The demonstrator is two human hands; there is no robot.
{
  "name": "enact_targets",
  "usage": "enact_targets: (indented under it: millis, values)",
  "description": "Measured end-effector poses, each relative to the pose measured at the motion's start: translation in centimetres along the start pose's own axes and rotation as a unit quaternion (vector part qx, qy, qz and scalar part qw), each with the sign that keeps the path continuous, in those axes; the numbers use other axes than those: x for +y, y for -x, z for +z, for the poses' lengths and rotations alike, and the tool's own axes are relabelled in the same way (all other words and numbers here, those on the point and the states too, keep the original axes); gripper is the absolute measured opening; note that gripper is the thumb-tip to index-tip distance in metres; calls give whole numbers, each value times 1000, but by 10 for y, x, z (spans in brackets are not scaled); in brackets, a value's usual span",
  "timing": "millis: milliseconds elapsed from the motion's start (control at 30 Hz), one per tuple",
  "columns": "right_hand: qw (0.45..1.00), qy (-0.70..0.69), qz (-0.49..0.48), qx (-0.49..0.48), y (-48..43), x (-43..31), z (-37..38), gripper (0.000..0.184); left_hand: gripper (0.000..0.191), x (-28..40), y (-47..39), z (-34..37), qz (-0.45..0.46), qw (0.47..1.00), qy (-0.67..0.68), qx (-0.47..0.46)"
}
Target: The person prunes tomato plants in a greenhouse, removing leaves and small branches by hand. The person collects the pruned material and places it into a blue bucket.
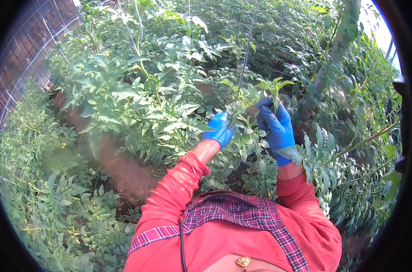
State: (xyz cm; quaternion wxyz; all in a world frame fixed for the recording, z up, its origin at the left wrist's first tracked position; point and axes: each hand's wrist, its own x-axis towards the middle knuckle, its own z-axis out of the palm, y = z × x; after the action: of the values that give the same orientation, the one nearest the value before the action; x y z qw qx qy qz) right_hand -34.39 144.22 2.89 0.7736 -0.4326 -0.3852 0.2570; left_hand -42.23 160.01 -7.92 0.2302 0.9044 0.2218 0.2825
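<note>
A tomato plant's leafy shoot tip (276,87) rises from the fingers of my right hand (277,131), which wears a blue glove and is closed around it. Lower and to the left, my left hand (220,129), also gloved in blue, pinches a taut dark support string (246,56) where it meets the plant's stem (239,111). That string runs up and slightly right, out of view. The stem slants between my hands. Leaves partly hide what lies just below my left fingers.
Dense tomato foliage (151,112) surrounds me. A bare soil path (127,170) runs at left beside another leafy row (56,210). A thick grey post (340,40) leans at upper right. One leafy branch (362,141) reaches in beside my right forearm. Further strings (128,29) hang ahead.
</note>
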Motion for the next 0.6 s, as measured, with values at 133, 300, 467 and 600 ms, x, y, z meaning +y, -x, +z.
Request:
enact_targets:
  millis: [133,300,467,600]
  values:
    - [992,-49,108,-49,11,-2,35,19,49,-17,4,-20,20,985,168,27]
    - [982,-135,103,-86,1,-3,75,26,52,15,14,-144,131,991,20,-3]
    - [968,-221,114,-28,-30,-2,112,26,38,42,56,-278,280,956,23,82]
    - [986,-162,40,-5,-55,-10,136,22,43,14,74,-377,310,931,154,112]
